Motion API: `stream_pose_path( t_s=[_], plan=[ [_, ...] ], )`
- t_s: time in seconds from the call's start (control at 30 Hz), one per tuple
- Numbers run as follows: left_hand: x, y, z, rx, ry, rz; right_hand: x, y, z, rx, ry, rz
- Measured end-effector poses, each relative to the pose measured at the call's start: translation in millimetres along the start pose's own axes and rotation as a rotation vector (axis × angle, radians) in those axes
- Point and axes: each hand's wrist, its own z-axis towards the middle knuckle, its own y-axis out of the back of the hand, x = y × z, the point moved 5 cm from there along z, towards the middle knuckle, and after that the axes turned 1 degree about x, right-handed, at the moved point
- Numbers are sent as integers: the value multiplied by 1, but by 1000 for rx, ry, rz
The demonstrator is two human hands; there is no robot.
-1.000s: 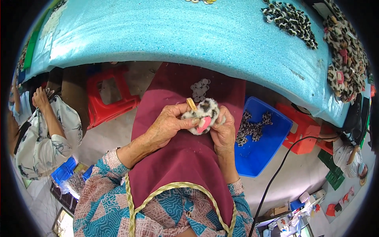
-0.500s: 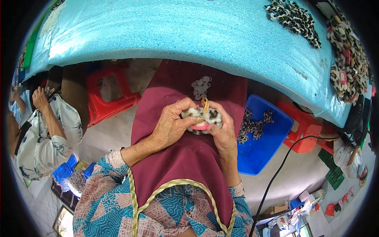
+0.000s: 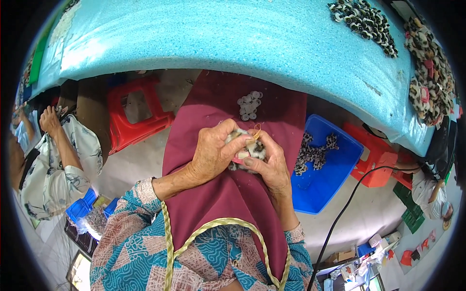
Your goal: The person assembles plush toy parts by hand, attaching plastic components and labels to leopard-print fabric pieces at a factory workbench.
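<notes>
Over my lap, covered by a maroon apron [image 3: 228,194], both hands close around one small leopard-print fabric piece [image 3: 252,148] with a pink part and a tan loop at its top. My left hand [image 3: 213,150] wraps over it from the left, thumb across its front. My right hand [image 3: 267,162] pinches it from below and the right. A little pile of white rings [image 3: 249,105] lies on the apron just beyond my hands. Much of the fabric piece is hidden by my fingers.
A turquoise foam-topped table [image 3: 218,39] runs across the top, with heaps of leopard-print pieces [image 3: 427,68] at its right end. A blue tray [image 3: 323,169] with several such pieces sits right of my lap. Red stools [image 3: 133,114] stand beneath. Another person [image 3: 53,145] sits at left.
My hands have closed in over the leopard-print piece, which was more exposed with its pink part showing a second ago. The tan loop has shifted slightly to the right.
</notes>
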Motion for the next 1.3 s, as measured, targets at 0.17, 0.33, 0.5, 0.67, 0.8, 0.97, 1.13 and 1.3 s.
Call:
stream_pose_path(
  t_s=[0.17, 0.33, 0.5, 0.67, 0.8, 0.97, 1.13, 1.3],
  plan=[
    [10, -2, 6, 2, 152, -402, -14, -8, -3, -50, -150, 544],
    [-26, 23, -4, -231, -460, 218, -18, -2, -1, -181, -85, 566],
    [-8, 14, -7, -42, -44, 51, -13, 1, -1, -193, -49, 426],
    [25, 5, -9, 107, 310, -380, -13, 2, -1, -162, -25, 215],
    [41, -5, -15, 178, 386, -627, -12, -3, 0, -142, -28, 314],
    [43, -11, -17, 251, 462, -787, -16, -4, -3, -134, -114, 639],
    [39, -11, -18, 150, 408, -626, 5, -2, -5, -116, 127, 61],
    [41, -11, -17, 167, 382, -626, 12, 0, -11, -268, 129, -237]
  ],
)
